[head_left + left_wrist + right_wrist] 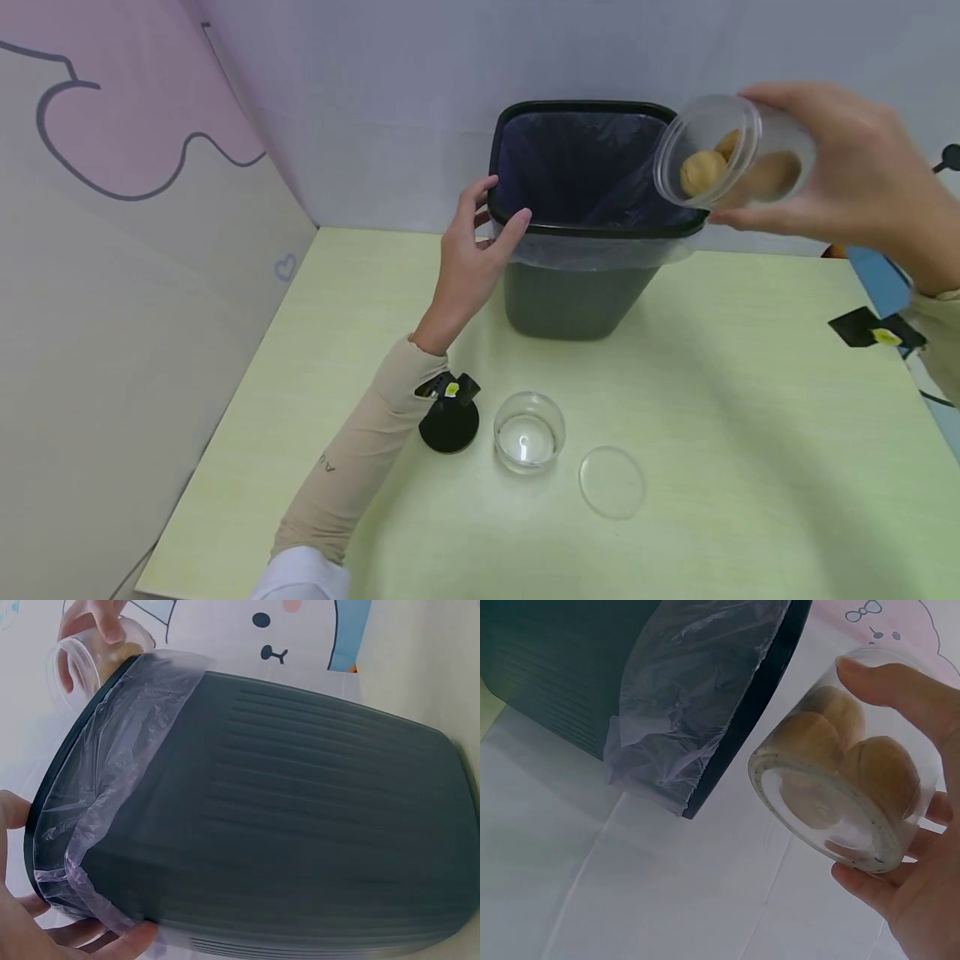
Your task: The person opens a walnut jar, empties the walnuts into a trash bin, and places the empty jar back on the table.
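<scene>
A dark green waste bin lined with a clear bag stands at the back of the pale green table. My left hand grips the bin's left rim, thumb hooked over the edge. My right hand holds a clear plastic jar tipped on its side over the bin's right rim, mouth toward the bin. Inside the jar lie several tan round pieces. The jar fills the right wrist view beside the bag's edge.
A second clear jar, upright with nothing in it, stands near the table's front. Its clear lid lies flat to the right. A black round object sits by my left forearm. Walls close the back and left.
</scene>
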`<state>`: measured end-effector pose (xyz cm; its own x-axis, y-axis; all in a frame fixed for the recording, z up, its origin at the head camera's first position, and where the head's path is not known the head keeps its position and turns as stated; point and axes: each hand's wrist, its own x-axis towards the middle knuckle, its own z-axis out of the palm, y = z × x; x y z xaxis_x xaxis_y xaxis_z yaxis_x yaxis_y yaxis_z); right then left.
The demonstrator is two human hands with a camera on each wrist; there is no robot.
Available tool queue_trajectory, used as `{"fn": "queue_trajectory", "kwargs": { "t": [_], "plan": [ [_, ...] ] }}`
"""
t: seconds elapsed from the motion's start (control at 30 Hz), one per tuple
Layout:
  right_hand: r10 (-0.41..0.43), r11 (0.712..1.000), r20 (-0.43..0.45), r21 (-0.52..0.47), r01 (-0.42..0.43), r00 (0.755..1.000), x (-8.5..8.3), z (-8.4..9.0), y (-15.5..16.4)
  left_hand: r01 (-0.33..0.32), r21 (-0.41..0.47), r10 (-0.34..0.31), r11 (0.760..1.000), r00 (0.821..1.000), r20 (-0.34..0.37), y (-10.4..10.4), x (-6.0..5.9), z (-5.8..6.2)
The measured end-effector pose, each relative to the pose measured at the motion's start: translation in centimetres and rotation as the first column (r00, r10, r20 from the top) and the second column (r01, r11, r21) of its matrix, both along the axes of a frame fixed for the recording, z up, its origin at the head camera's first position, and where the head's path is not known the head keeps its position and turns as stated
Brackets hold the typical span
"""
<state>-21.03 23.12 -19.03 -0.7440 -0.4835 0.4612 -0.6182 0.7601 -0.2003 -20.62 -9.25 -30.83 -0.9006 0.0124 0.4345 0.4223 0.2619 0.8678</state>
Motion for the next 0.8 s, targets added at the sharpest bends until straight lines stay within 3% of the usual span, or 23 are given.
{"fn": "queue_trajectory", "kwargs": {
  "t": [0.27,0.57,0.8],
  "plan": [
    [0.015,0.995,0.0,0.104,-0.015,1.0,-0.9,0.4,-0.9,0.002,0.003,-0.002,1.0,1.0,0.0,0.0,-0.1,-0.1],
    [0.006,0.987,0.0,0.158,-0.006,1.0,-1.1,0.2,-1.6,0.01,0.009,-0.009,1.0,1.0,-0.013,0.3,-0.2,-0.1],
    [0.046,0.983,-0.039,0.177,-0.038,0.998,-1.5,0.3,-2.1,0.016,0.017,-0.015,1.0,1.0,-0.018,0.4,-0.3,-0.2]
  ]
}}
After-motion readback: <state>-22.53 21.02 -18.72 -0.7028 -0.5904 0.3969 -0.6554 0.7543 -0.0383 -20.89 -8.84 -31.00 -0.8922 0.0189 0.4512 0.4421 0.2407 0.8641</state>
